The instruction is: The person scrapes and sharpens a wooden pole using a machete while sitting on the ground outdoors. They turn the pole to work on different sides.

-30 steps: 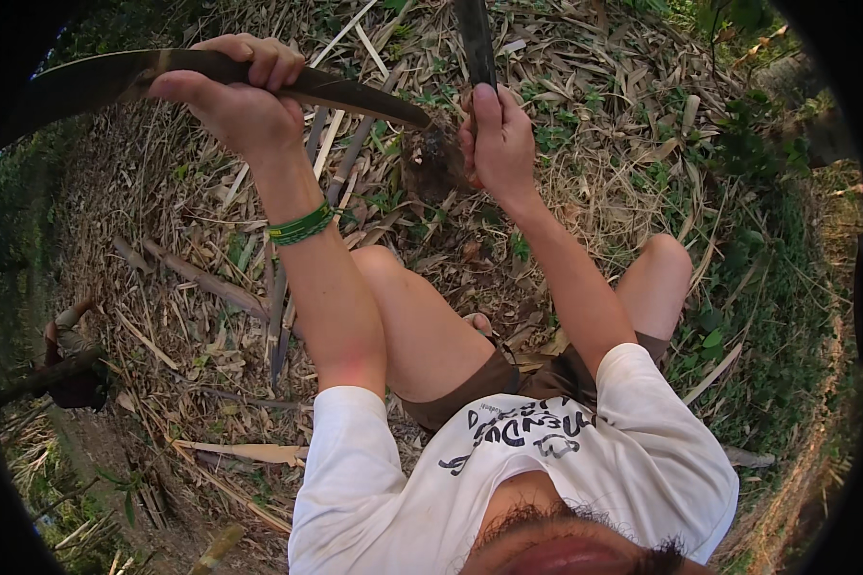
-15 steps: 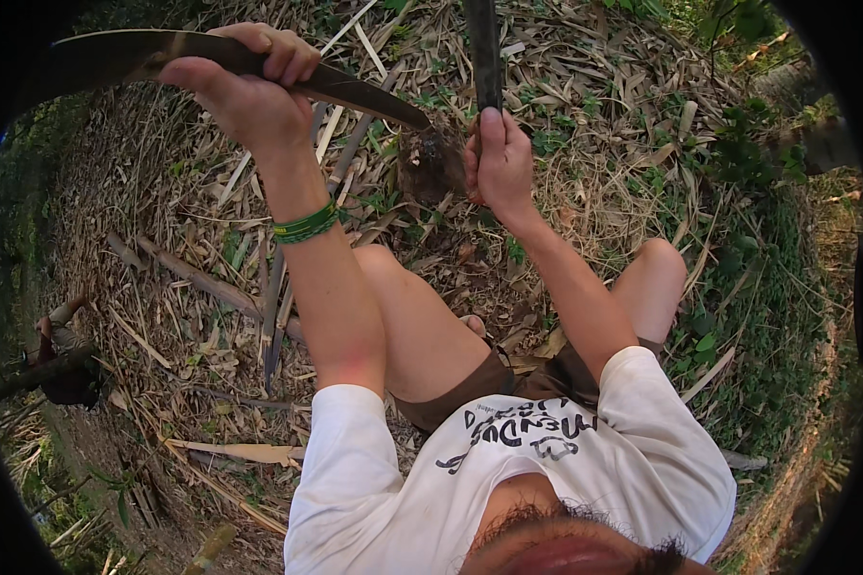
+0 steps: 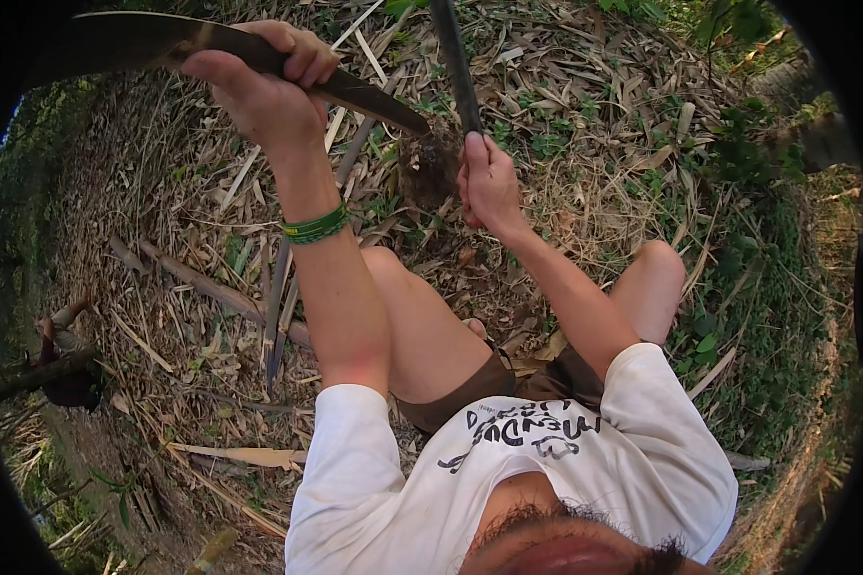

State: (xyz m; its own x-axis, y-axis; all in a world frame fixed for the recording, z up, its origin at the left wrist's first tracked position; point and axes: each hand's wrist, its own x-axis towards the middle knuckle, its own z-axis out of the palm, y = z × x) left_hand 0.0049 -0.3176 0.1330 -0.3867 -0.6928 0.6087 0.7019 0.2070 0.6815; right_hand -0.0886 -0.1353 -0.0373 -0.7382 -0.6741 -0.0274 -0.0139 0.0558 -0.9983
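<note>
My left hand grips a long, dark, flat bamboo strip, with fingers curled over its upper edge and the thumb along the lower side. The strip slants down to the right, and its lower end meets the top of a dark, rough stump in the ground. Just right of the stump, my right hand is closed around the near end of a long, dark, blade-like tool. The tool points away from me and leans slightly left; its far end is cut off by the picture's edge.
Dry leaves and thin slats cover the ground. A brown pole lies left of my bent knees, and a pale split piece lies nearer. Green plants grow at right. Another person is at the far left.
The blade-like tool has tilted left, and my right hand has shifted slightly left and nearer. My left hand has moved a little right along with the strip's upper part.
</note>
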